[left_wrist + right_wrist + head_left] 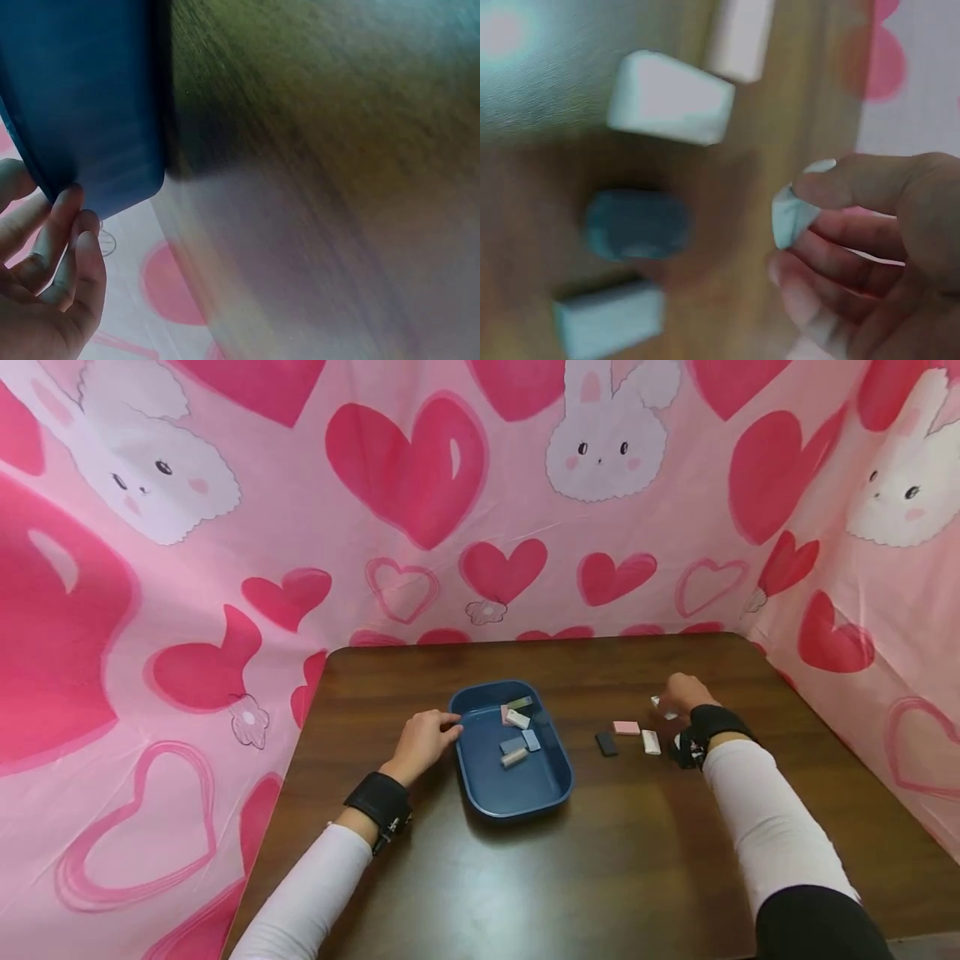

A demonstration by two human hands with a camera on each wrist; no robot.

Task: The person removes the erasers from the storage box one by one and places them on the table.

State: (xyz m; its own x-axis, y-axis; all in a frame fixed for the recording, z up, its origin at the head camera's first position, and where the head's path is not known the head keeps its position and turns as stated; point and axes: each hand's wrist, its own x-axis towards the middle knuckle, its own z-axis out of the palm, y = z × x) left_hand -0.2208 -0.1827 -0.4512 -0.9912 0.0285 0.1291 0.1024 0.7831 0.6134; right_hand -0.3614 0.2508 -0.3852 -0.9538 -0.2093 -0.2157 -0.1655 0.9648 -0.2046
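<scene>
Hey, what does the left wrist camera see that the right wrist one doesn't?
Only the left wrist view shows the blue tray and the left hand touching it. Only the right wrist view shows the right hand pinching a white block, with four other blocks nearby. Both show the wooden table and pink-patterned cloth.

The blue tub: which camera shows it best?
The head view, because the whole shape of the blue tub shows there, with small blocks inside. The left wrist view shows only part of its outside; the right wrist view shows none.
</scene>
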